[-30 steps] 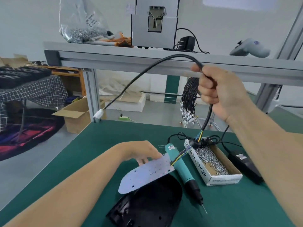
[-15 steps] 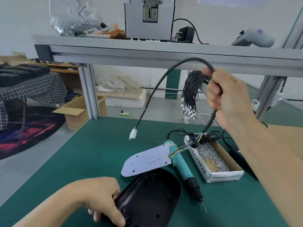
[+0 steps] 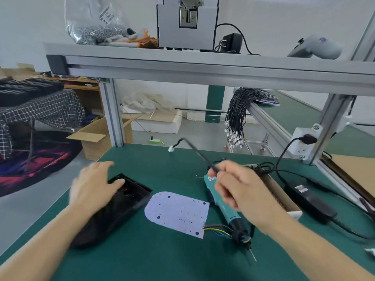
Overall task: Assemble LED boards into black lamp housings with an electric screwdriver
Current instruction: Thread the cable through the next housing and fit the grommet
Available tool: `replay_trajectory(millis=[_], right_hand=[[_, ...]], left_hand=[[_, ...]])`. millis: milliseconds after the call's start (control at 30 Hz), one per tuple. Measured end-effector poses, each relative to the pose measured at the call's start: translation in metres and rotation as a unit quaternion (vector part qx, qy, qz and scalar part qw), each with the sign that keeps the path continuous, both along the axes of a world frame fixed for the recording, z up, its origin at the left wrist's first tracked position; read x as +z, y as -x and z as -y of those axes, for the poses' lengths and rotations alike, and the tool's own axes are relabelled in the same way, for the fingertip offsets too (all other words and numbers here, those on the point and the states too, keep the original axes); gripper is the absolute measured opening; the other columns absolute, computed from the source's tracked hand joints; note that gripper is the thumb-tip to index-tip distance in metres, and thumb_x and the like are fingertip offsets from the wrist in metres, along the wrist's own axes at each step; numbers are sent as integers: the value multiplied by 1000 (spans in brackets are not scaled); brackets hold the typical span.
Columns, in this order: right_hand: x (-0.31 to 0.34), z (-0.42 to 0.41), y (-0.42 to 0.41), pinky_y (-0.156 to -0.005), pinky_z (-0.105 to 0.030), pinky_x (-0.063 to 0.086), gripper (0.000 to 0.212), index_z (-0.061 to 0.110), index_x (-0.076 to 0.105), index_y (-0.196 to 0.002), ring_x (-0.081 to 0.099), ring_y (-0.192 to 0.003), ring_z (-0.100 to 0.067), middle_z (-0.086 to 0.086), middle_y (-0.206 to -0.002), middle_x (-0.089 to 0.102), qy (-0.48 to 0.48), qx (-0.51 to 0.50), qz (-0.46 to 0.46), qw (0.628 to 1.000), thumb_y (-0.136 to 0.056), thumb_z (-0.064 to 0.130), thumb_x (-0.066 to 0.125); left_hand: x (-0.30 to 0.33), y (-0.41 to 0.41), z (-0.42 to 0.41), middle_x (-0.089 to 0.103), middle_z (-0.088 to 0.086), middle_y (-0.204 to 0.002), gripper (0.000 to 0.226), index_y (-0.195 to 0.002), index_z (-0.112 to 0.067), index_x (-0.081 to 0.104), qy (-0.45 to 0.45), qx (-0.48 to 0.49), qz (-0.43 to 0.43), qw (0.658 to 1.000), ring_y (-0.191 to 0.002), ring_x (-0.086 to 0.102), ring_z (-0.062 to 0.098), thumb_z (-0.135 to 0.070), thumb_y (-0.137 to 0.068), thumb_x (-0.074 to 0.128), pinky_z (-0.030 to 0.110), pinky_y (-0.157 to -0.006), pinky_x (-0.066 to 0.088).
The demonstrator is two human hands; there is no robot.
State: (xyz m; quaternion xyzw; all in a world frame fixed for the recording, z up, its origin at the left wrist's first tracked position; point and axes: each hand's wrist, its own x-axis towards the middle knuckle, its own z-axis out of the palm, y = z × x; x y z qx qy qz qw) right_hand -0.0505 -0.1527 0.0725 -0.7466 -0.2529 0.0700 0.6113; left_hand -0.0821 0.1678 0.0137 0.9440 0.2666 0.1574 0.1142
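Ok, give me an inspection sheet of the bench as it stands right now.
Surface: green bench mat, flat.
Job's things: white rounded LED board lies on the mat beside the black plastic lamp housing, not seated; teal electric screwdriver lies to its right.
Clutter: cardboard screw box, mostly hidden by the right hand.
Hands: left hand rests on the housing; right hand pinches the black cable.
Cables: board's coloured wires run to the cable; black power adapter is plugged into the white socket.
Surroundings: aluminium shelf overhead; hanging black wire bundle.
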Motion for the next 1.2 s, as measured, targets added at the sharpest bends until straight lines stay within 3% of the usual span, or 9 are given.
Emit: replay_trajectory(millis=[233, 467, 533, 667, 767, 867, 967, 1100, 1200], right_hand=[[-16, -15, 9, -49, -18, 26, 24, 8, 59, -84, 29, -51, -8, 11, -49, 35, 75, 7, 7, 997, -94, 1, 39], [-26, -28, 21, -52, -30, 31, 24, 25, 60, -104, 34, -52, -14, 4, -57, 43, 146, 0, 157, 977, -99, 13, 40], [-35, -38, 28, -58, -34, 31, 23, 27, 56, -110, 41, -61, -21, 0, -64, 48, 253, 68, 211, 942, -100, 20, 38], [-39, -45, 39, -58, -31, 28, 21, 27, 54, -108, 38, -75, -20, 6, -68, 40, 391, 197, 212, 874, -96, 24, 37], [-34, -48, 22, -63, -24, 37, 25, 20, 61, -101, 46, -79, -16, 6, -82, 56, 390, 217, 97, 889, -98, 28, 37], [-25, -64, -18, -77, -27, 41, 21, 16, 61, -99, 53, -82, -14, -2, -93, 63, 167, 90, -125, 974, -101, 23, 42], [-6, -81, -58, -66, -30, 35, 17, 17, 47, -89, 45, -67, -19, -12, -84, 54, -154, 39, -355, 921, -98, 12, 34], [22, -91, -85, -98, -38, 47, 19, 14, 56, -103, 54, -73, -24, -11, -93, 60, -220, 43, -364, 904, -97, 24, 41], [38, -89, -89, -84, -36, 54, 17, 10, 64, -101, 65, -78, -24, -9, -88, 69, -328, 46, -314, 890, -95, 18, 50]], left_hand=[[-5, 28, -36, 73, 13, -75, 27, -91, -2, 69, 352, 46, -80, 931, -72, 67, 30, -24, -78, 79, 32, -64, 50], [17, 5, -16, 67, 28, -111, 32, -95, 7, 67, 831, -21, 138, 539, -99, 66, 40, -14, -72, 61, 54, -86, 44], [22, -8, 13, 60, 34, -119, 23, -80, 4, 72, 861, -90, 128, 484, -114, 56, 49, -13, -71, 59, 64, -91, 44], [31, -44, 47, 65, 20, -118, 34, -118, -3, 60, 848, -91, 147, 502, -103, 64, 33, -22, -91, 53, 52, -86, 52], [30, -63, 63, 66, 13, -110, 20, -107, -7, 62, 810, -41, 193, 553, -90, 64, 27, -20, -98, 50, 42, -76, 49], [21, -66, 77, 70, 8, -106, 17, -106, -9, 63, 776, -43, 239, 583, -87, 68, 23, -19, -97, 55, 37, -65, 51], [19, -58, 77, 76, 2, -87, 15, -103, -9, 65, 741, -76, 279, 606, -77, 73, 17, -19, -96, 56, 29, -59, 55], [15, -50, 79, 76, 3, -96, 17, -106, -9, 66, 676, -175, 270, 663, -87, 72, 16, -16, -93, 57, 22, -65, 57], [19, -51, 81, 75, 3, -100, 17, -107, -9, 67, 635, -231, 268, 687, -91, 72, 16, -14, -93, 57, 21, -70, 56]])
